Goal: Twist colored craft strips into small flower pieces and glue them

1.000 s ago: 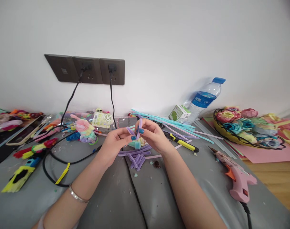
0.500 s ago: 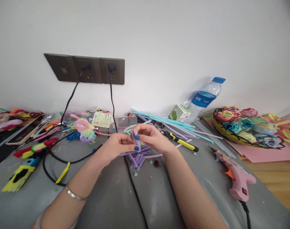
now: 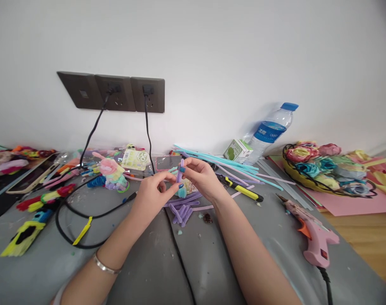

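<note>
My left hand point(image 3: 153, 192) and my right hand point(image 3: 202, 178) meet above the grey table cover point(image 3: 142, 262). Both pinch a short purple pipe cleaner piece point(image 3: 180, 170), which stands nearly upright between the fingertips. Just below the hands lies a small heap of cut purple pipe cleaner pieces point(image 3: 181, 209) and a small teal fuzzy ball point(image 3: 181, 192). My left wrist wears a silver bracelet point(image 3: 105, 266).
A pink glue gun point(image 3: 312, 235) lies at right, a yellow-black utility knife point(image 3: 240, 190) beside long teal and pink pipe cleaners point(image 3: 231, 165). A water bottle point(image 3: 269, 131), small green carton point(image 3: 237, 150) and basket of paper flowers point(image 3: 323, 163) stand behind. Black cables point(image 3: 84, 212) and colourful craft pieces fill the left.
The hands have lifted slightly, and the purple piece has been turned from bent and angled to nearly upright between the fingertips.
</note>
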Demonstrator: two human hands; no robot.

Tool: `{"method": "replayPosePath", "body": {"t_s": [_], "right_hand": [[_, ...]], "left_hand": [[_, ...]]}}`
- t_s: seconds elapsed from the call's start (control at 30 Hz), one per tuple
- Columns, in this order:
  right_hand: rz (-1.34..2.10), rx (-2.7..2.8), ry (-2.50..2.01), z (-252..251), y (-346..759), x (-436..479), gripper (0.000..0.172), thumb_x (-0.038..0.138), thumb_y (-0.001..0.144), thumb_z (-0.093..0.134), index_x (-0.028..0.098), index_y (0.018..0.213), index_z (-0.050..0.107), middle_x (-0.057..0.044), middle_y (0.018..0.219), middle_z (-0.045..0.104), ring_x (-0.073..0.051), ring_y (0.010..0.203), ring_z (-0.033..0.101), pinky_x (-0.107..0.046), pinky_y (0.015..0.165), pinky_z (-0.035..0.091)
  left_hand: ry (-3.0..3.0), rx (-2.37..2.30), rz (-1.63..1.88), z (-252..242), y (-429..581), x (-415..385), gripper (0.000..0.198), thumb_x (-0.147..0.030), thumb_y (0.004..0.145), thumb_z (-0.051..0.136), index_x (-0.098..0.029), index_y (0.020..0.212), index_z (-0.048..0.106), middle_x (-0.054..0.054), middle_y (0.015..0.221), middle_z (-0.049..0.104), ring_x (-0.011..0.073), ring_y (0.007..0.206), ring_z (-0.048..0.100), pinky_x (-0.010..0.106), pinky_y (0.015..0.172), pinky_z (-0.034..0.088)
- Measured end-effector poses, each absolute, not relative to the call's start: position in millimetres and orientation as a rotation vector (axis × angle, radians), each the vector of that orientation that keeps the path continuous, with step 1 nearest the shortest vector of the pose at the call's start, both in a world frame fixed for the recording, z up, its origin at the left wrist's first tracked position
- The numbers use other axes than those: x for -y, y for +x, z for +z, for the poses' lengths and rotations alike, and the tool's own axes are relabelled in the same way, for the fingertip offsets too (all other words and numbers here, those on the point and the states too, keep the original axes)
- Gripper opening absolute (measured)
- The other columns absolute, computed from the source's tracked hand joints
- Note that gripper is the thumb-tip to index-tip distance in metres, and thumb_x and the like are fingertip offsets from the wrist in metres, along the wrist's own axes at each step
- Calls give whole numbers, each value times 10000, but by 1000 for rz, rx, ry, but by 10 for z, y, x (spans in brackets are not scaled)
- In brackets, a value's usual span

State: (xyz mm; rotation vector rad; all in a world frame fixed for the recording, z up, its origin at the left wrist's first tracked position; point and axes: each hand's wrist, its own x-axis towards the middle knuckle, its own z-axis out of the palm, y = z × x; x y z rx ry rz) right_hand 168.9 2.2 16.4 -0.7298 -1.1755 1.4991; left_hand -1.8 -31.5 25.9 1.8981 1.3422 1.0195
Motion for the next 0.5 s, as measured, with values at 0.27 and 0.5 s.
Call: {"method": "replayPosePath", "body": {"t_s": [0.27,0.5], "right_hand": [[1445,1177,-759,166,1658,-10,255,354,695,825,187,761,643,6,787,590,-114,694,530,-277,691,461],[1405,1170,-790,155,1626,-14,289,354,659,841,183,748,625,6,777,596,-119,689,535,-278,689,467]], "left_hand": [[2130,-1417,1118,219,-15,318,63,-214,847,592,-196,796,625,-25,738,672,103,549,536,229,590,385],[2202,-1450,1025,233,-37,328,113,-176,865,538,-205,768,589,-26,729,633,117,596,540,240,597,363]]}}
